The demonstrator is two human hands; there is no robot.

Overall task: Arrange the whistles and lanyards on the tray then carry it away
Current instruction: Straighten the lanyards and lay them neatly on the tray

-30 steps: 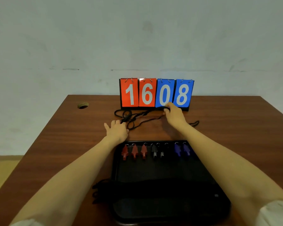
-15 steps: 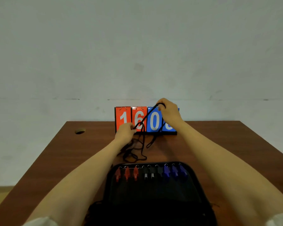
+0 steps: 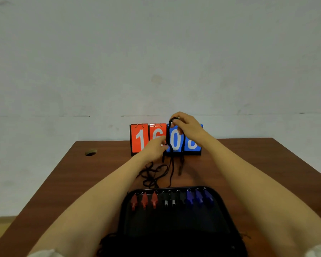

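Observation:
A black tray (image 3: 219,216) lies on the near part of the table. Along its far edge sits a row of whistles: three red (image 3: 144,200), some black (image 3: 169,200) and three blue (image 3: 198,197). My right hand (image 3: 188,127) is raised above the table and pinches the top of a black lanyard loop (image 3: 170,138) that hangs down in front of the scoreboard. My left hand (image 3: 156,148) grips the same cord lower down. A tangle of black lanyards (image 3: 153,173) lies on the table behind the tray. More black cord (image 3: 107,243) spills over the tray's near left edge.
A flip scoreboard (image 3: 139,140) with red and blue cards stands at the table's far edge against a pale wall. A round cable hole (image 3: 90,152) sits in the brown wooden table (image 3: 258,173) at far left. Floor shows at lower left.
My right hand has lifted the lanyard loop from the table up in front of the scoreboard. My left hand rose from the table and closed on the cord. The camera tilted upward.

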